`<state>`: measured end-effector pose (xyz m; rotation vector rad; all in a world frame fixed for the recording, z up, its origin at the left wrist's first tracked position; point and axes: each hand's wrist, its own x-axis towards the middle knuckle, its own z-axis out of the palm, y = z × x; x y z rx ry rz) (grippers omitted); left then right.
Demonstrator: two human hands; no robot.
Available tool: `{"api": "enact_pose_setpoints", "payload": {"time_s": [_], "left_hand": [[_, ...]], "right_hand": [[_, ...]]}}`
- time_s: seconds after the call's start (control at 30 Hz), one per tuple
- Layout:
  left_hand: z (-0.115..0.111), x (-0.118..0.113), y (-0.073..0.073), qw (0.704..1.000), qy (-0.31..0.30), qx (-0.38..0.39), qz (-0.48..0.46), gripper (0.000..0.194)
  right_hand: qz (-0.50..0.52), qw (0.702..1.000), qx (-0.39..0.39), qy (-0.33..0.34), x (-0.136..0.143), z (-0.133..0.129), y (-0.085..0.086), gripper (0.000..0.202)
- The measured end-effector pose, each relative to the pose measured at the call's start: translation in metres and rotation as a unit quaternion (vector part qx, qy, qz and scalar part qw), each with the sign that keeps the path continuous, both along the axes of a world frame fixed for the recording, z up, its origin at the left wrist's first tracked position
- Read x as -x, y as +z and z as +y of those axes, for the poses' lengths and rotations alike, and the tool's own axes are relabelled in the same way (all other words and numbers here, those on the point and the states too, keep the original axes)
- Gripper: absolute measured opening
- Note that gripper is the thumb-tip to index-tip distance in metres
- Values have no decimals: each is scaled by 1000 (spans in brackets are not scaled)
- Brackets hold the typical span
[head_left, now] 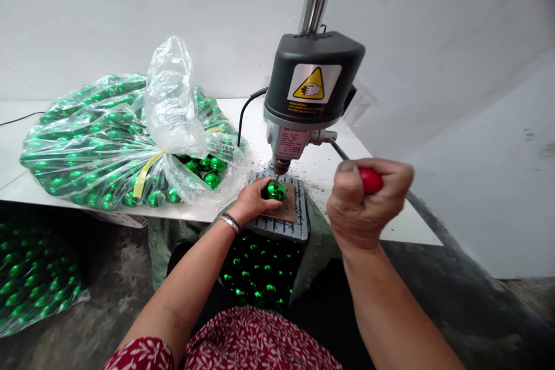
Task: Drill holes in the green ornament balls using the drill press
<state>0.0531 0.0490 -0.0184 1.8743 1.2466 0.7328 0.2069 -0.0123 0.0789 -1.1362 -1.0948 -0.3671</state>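
My left hand [254, 202] grips a shiny green ball [276, 191] between thumb and fingers, holding it on a brown board [289, 208]. The board rests on the slotted grey base [301, 221] of a drill press [314, 78]. Directly over the ball is the drill chuck [281, 166], whose thin bit reaches down to the ball's top; whether it has entered cannot be seen. My right hand [368, 202] is wrapped around the red knob [370, 180] of the press's feed lever [339, 149].
A large clear bag [95, 144] of green balls lies on the white table [243, 115] at left, its mouth partly open. Another bag [37, 277] sits on the floor at lower left. More green balls [260, 272] are below the base. Dark shavings are scattered around the press.
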Motion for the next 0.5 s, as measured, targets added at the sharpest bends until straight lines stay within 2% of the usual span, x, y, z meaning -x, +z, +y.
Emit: {"api": "enact_pose_setpoints", "payload": {"time_s": [0.07,0.17,0.23,0.33,0.4,0.43,0.5], "left_hand": [[-2,1,2,1000,8,3,-3,59],[-8,8,5,999,-5,12,-34,62],[-16,17,8,998,-37,8,-53,62],[-28,33,17,994,-95,-13,-52,71],[-32,43,26,994,-103,-25,-40,70],[-32,48,31,996,-82,-34,-30,62],[-25,59,39,997,15,-75,19,40]], "right_hand": [[0,1000,9,8,-4,10,26,19],[12,994,103,31,-9,24,67,16],[20,990,138,30,-11,30,82,18],[26,989,142,24,-12,32,86,18],[33,989,141,28,-11,31,83,16],[37,989,142,29,-11,30,82,16],[45,988,146,31,-10,30,80,16]]}}
